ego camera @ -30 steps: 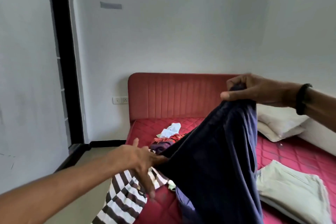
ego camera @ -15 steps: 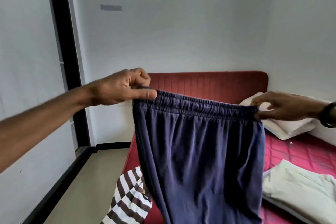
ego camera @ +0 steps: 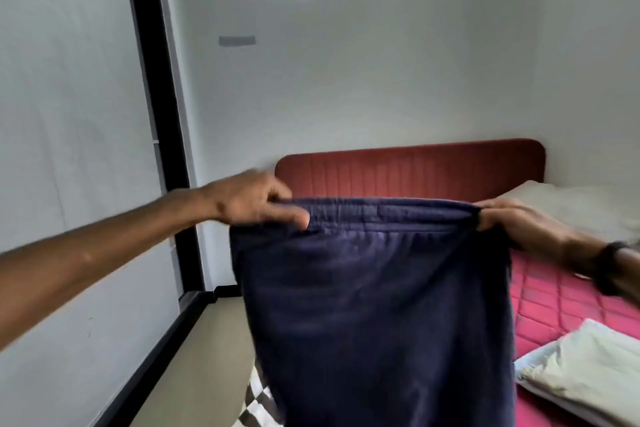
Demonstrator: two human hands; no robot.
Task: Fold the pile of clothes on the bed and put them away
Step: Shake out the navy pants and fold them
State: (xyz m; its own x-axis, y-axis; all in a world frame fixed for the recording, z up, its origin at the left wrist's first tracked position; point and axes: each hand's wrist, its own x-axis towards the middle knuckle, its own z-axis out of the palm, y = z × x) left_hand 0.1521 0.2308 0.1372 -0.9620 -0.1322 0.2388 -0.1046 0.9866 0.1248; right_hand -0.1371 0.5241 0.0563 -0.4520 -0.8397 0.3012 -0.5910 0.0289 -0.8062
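Navy blue trousers [ego camera: 377,305] with an elastic waistband hang in the air in front of me, stretched wide above the bed [ego camera: 554,295]. My left hand [ego camera: 252,204] pinches the left end of the waistband. My right hand [ego camera: 519,225], with a dark band on its wrist, grips the right end. The trousers hide most of the clothes pile; only a corner of a brown and white striped garment [ego camera: 258,406] shows at the bed's edge below them.
A folded pale cream garment [ego camera: 585,371] lies on the red quilted mattress at lower right. A white pillow [ego camera: 585,204] rests by the red headboard [ego camera: 415,170]. A black-framed doorway [ego camera: 159,114] stands on the left, with beige floor [ego camera: 194,367] beside the bed.
My left hand came up from the pile and took the waistband, and both hands now hold the trousers spread out. The view has tilted upward since half a second ago.
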